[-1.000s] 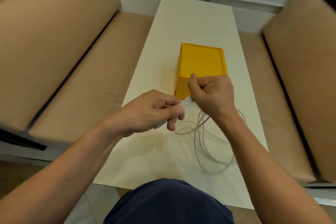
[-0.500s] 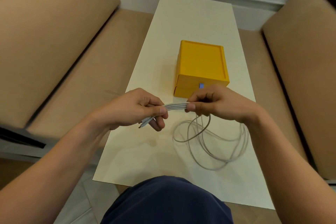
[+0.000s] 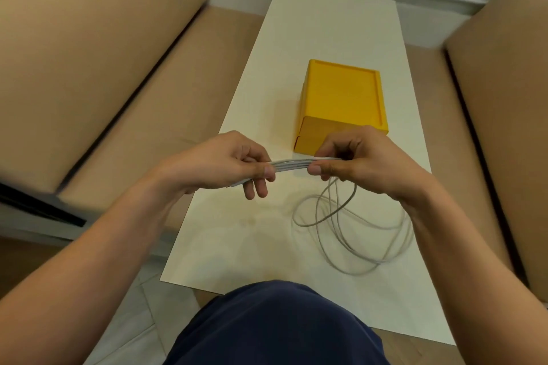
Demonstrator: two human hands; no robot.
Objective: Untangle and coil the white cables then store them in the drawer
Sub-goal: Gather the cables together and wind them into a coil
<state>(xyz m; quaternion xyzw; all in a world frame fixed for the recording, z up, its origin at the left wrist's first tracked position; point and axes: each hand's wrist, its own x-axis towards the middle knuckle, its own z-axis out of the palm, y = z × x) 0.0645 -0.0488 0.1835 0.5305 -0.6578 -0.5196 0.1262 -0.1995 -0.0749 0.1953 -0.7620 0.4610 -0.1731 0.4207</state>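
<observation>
Left hand (image 3: 225, 163) and right hand (image 3: 361, 160) are pinching a flat bundle of white cables (image 3: 292, 164) above the surface (image 3: 237, 246).
Nearest, a navy-clad lap (image 3: 272, 326) is showing at the bottom edge. Beyond it, loose loops of the cables are lying on the pale surface, right of centre, and rising to the right hand. Each hand is gripping one end of a short straight run of strands lying side by side, thumb on the near side, fingers curled over. Just behind the hands, the yellow drawer box (image 3: 341, 98) is sitting on the surface. The right hand is covering part of its front, so cannot tell if the drawer is fully closed. Tan sofas (image 3: 89, 68) are flanking both sides.
</observation>
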